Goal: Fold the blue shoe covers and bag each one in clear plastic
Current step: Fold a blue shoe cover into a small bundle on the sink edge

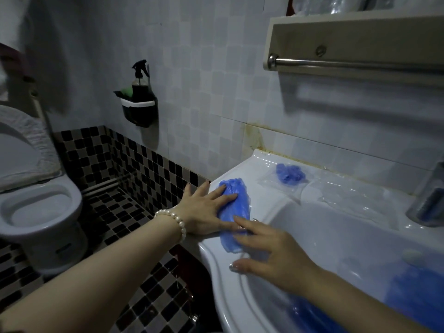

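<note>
Your right hand point(269, 248) is lying flat, fingers straight, touching the near end of the blue shoe cover point(234, 212) on the sink rim point(211, 255). Your left hand point(204, 210) is pressing it open-palmed. Farther back, a bagged cover point(289, 173) is lying.
</note>
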`<action>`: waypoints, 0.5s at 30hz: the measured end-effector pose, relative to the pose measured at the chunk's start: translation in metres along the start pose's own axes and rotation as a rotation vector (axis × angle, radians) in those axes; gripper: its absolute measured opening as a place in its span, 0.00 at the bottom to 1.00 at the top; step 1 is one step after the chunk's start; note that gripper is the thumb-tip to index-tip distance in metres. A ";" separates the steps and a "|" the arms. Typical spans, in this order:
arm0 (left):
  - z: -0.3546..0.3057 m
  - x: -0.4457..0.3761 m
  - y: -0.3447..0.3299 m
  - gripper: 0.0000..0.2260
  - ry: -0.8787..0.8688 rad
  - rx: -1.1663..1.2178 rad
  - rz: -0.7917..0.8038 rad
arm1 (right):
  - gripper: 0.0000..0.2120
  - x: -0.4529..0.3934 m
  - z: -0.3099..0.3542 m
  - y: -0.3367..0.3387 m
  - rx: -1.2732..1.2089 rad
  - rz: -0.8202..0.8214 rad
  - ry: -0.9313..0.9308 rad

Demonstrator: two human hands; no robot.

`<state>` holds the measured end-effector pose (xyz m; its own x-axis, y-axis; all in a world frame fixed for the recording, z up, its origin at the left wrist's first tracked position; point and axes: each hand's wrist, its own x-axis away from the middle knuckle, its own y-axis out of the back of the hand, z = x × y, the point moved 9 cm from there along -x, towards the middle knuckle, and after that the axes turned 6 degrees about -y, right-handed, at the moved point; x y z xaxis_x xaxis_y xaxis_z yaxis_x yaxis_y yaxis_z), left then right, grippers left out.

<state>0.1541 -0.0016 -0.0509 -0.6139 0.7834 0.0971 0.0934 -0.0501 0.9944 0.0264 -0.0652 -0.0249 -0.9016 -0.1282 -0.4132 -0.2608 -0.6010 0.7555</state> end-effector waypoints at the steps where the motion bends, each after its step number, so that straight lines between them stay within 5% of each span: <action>1: -0.001 0.000 0.000 0.37 0.000 0.001 0.004 | 0.21 0.004 0.003 0.001 0.014 -0.051 0.034; 10: 0.000 -0.001 -0.002 0.44 0.011 -0.004 0.030 | 0.09 0.020 0.029 0.012 0.204 -0.332 0.366; 13: 0.000 0.000 -0.002 0.48 0.007 0.009 0.024 | 0.10 0.015 0.024 0.031 0.236 -0.430 0.313; 15: 0.002 -0.001 -0.002 0.47 0.009 0.000 0.027 | 0.13 0.003 0.012 0.031 0.181 -0.338 0.165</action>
<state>0.1557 -0.0011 -0.0534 -0.6181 0.7762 0.1242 0.1102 -0.0709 0.9914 0.0114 -0.0752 0.0033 -0.6916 -0.0809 -0.7177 -0.6022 -0.4841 0.6348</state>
